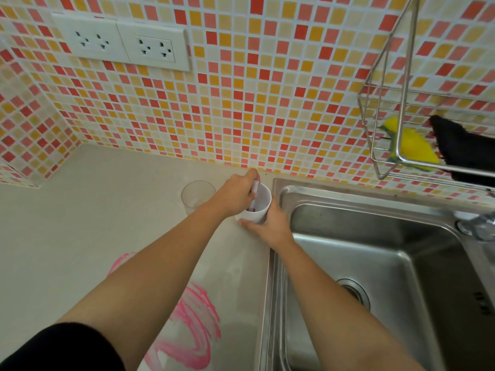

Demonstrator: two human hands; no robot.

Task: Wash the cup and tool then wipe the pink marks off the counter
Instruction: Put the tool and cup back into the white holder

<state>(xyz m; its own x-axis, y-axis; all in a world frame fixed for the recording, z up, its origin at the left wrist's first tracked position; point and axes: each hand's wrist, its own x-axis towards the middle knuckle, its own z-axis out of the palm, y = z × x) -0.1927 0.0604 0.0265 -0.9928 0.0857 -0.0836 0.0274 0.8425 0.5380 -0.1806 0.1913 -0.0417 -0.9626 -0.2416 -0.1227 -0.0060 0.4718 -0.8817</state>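
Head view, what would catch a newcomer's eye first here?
The orange, red and yellow mosaic wall fills the top of the view. Bright pink marks smear the counter at the bottom, left of the sink. Between them, the left hand and right hand meet at a white cup by the sink's corner.

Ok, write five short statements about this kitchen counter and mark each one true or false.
1. The left hand holds a thin tool that stands in the white cup. True.
2. The white cup sits inside the sink. False: it stands on the counter, beside the sink.
3. The right hand grips the white cup low down. True.
4. The counter has been wiped. False: pink marks still streak it near the person.
5. The wire rack holds nothing. False: a yellow sponge and a black cloth lie in it.
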